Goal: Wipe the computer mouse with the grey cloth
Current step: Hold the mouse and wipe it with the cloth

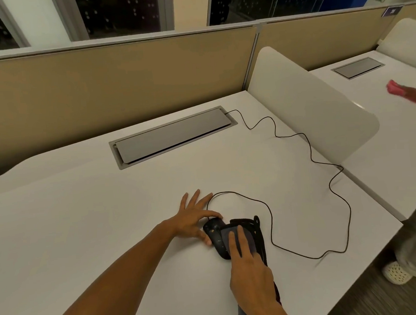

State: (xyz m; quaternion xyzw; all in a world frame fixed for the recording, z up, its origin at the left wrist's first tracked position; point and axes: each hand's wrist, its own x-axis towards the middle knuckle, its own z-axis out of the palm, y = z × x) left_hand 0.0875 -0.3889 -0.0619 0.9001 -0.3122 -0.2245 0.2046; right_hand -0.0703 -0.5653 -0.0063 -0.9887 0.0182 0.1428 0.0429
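Observation:
A black wired computer mouse [212, 229] lies on the white desk [84, 212], near its front edge. My left hand [193, 218] rests against the mouse's left side, thumb and forefinger around its front, other fingers spread flat on the desk. A dark grey cloth [250, 232] is draped over the right and rear part of the mouse. My right hand [249, 268] presses flat on the cloth, fingers extended over the mouse. The cloth's tail runs back under my wrist.
The mouse's black cable [323, 165] loops across the desk to a grey cable hatch [172, 135]. A white divider panel [320, 108] stands at the right. Beyond it, another person's hand [415, 96] holds a pink cloth [395, 88].

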